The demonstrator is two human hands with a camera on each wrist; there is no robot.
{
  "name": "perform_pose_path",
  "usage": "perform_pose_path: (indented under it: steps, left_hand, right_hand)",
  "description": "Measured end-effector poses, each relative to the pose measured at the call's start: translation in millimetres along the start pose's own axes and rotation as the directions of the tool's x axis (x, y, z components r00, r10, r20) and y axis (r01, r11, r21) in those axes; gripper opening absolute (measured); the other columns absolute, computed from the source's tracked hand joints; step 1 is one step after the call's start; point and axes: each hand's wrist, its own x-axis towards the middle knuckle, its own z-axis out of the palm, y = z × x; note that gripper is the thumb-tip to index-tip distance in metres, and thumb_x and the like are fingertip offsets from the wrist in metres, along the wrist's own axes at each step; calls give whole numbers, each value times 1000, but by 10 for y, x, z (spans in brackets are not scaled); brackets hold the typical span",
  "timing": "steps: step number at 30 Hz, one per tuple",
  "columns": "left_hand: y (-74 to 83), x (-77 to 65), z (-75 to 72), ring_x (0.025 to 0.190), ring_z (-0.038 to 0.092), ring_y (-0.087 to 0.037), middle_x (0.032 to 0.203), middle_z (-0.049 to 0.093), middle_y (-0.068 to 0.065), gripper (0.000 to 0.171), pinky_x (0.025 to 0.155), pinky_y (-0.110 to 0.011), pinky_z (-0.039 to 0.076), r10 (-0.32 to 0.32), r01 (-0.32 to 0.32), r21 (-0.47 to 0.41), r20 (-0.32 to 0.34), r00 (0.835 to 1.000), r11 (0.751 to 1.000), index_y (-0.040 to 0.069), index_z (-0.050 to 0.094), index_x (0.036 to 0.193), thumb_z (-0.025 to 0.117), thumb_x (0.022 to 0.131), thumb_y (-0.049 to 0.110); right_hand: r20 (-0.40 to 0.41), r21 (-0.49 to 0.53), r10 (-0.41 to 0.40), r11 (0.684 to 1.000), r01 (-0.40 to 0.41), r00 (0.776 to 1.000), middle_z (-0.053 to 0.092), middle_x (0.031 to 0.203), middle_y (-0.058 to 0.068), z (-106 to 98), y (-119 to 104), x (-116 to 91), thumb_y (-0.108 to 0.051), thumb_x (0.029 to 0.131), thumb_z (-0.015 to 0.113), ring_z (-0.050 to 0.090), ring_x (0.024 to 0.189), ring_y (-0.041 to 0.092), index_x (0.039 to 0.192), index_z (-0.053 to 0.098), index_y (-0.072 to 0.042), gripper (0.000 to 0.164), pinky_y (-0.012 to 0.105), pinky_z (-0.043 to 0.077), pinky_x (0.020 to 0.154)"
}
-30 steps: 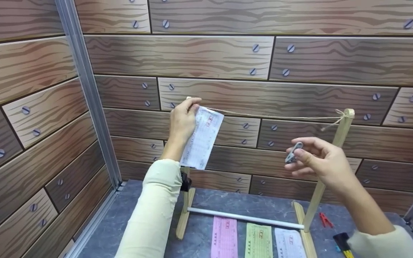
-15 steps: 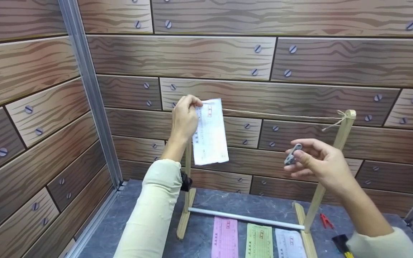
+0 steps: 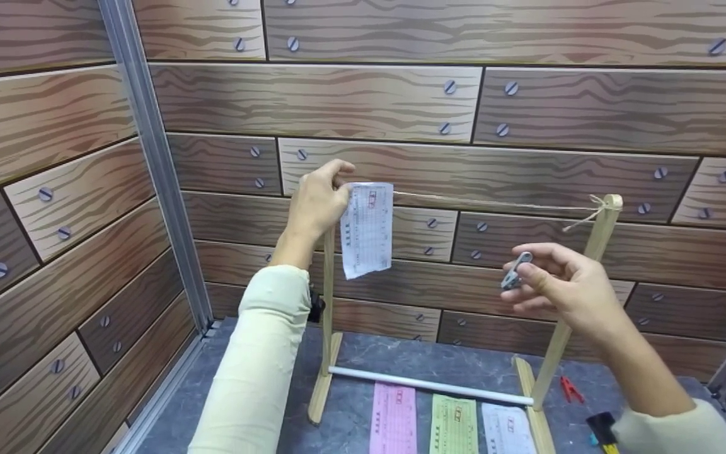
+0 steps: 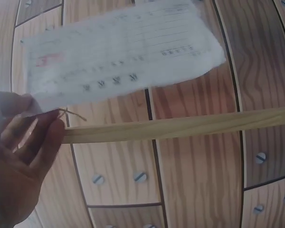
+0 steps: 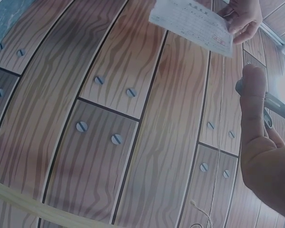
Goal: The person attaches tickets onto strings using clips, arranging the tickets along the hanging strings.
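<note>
My left hand (image 3: 320, 198) pinches the upper left corner of a white printed slip (image 3: 368, 233) with a red stamp. The slip hangs almost upright beside the top of the left wooden post (image 3: 329, 302), at the twine (image 3: 495, 203). Whether its top edge is folded over the twine I cannot tell. In the left wrist view a loose twine end (image 4: 76, 115) shows close to the fingertips. Lower and to the right, my right hand (image 3: 580, 290) holds a grey clothespin (image 3: 515, 271) between thumb and fingers, apart from the twine.
The twine is knotted to the right post (image 3: 601, 230). A white bar (image 3: 432, 384) joins the posts low down. Pink (image 3: 393, 416), green (image 3: 455, 425) and white slips (image 3: 508, 429) lie on the dark table. A red clothespin (image 3: 571, 389) lies right of the stand.
The white slip has swung from a slant to nearly upright against the twine, its lower end now higher. My left wrist has shifted slightly left. The right hand has stayed in place with the clothespin.
</note>
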Motion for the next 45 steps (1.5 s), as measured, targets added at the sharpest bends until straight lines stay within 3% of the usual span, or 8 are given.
perform_pose_path:
  steps: [8, 14, 20, 24, 29, 33, 39, 45]
  left_hand:
    - [71, 41, -7, 85, 64, -19, 94, 70, -3, 15, 75, -35, 48, -50, 45, 164, 29, 998, 985, 12, 72, 100, 65, 88, 17]
    - [176, 59, -39, 85, 65, -28, 94, 70, -2, 11, 71, -43, 49, -114, 78, 372, 73, 991, 925, 18, 72, 92, 62, 88, 21]
    - [215, 110, -88, 88, 63, -30, 96, 68, -3, 11, 71, -45, 48, -130, 62, 467, 114, 985, 882, 22, 67, 94, 59, 90, 28]
    - [136, 133, -108, 94, 52, -25, 100, 58, -3, 11, 78, -40, 42, -68, 27, 415, 84, 994, 910, 23, 70, 93, 64, 87, 31]
    - [-35, 149, -78, 101, 46, -21, 109, 53, -2, 7, 88, -37, 36, -2, -11, 149, 89, 996, 989, 16, 70, 87, 68, 86, 23]
    - [-139, 144, -45, 89, 52, -18, 100, 57, -2, 5, 81, -32, 41, 54, -59, 25, 154, 987, 998, 10, 66, 85, 65, 88, 14]
    - [-197, 133, -96, 82, 52, -14, 91, 55, 2, 5, 75, -30, 41, 82, -108, 127, 189, 978, 986, 14, 65, 88, 64, 90, 19]
    - [-211, 135, -136, 83, 54, -17, 92, 56, 2, 11, 77, -36, 42, 69, -117, 228, 208, 976, 967, 16, 67, 92, 64, 90, 27]
  right_hand:
    - [12, 3, -1, 1000, 1, 1000, 65, 100, 17, 30, -46, 40, -9, 93, 59, 67, 76, 36, 118, 54, 5, 29, 47, 52, 64]
    - [16, -43, -20, 999, 20, 1000, 66, 102, 17, 131, -151, 126, -11, 92, 61, 67, 77, 36, 120, 55, 3, 32, 47, 52, 63]
    - [36, -88, -44, 995, 47, 998, 65, 103, 17, 262, -272, 251, -16, 91, 63, 67, 78, 36, 120, 55, 1, 34, 45, 53, 64]
    - [50, -102, -50, 993, 55, 998, 65, 104, 17, 330, -327, 343, -19, 91, 64, 67, 78, 36, 120, 55, 1, 37, 44, 53, 64]
    - [57, -124, -60, 990, 67, 997, 65, 104, 18, 400, -383, 461, -21, 90, 64, 67, 77, 34, 120, 55, 0, 38, 43, 54, 63]
    - [63, -125, -79, 988, 86, 995, 65, 102, 18, 506, -437, 590, -20, 89, 65, 67, 75, 35, 120, 56, 1, 38, 42, 54, 62]
    - [69, -113, -153, 981, 161, 986, 66, 103, 17, 752, -542, 862, -11, 88, 65, 67, 70, 34, 118, 54, 3, 35, 43, 54, 58]
    - [16, -215, -272, 939, 269, 962, 68, 94, 17, 1026, -610, 1218, -6, 88, 64, 64, 55, 28, 103, 59, 4, 18, 35, 52, 48]
